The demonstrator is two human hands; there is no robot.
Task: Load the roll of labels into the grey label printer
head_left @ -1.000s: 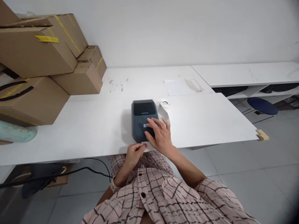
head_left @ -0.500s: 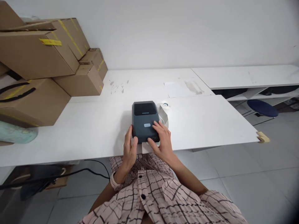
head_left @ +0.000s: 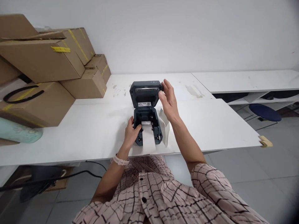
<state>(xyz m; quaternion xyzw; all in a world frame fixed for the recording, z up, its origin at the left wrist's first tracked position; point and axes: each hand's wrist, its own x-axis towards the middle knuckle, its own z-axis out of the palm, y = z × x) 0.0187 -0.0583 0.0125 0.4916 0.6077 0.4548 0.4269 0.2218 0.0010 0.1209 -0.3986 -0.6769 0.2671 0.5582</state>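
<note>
A dark label printer (head_left: pixel 158 128) sits near the table's front edge with its lid (head_left: pixel 133 95) swung up. White label paper (head_left: pixel 149 137) runs from a small roll inside it, over the front and down to the table edge. My left hand (head_left: pixel 132 132) grips the printer's left wall, thumb over the inner rim near the roll. At the lid's upper right edge is my right hand (head_left: pixel 169 101), thumb in front and fingers behind, holding it. A loose curled strip of white paper (head_left: pixel 165 126) stands against the printer's right side.
Cardboard boxes (head_left: pixel 46 62) are stacked at the left of the white table (head_left: pixel 198 124), with a mint-green cylinder (head_left: pixel 21 130) in front. A tan corner guard (head_left: pixel 265 141) caps the table's right corner. A blue stool (head_left: pixel 265 112) stands beyond; cables (head_left: pixel 77 174) hang below.
The printer's lid has gone from closed to raised, showing the inside. My right hand has moved from the front up to the lid; my left thumb now reaches over the inner rim.
</note>
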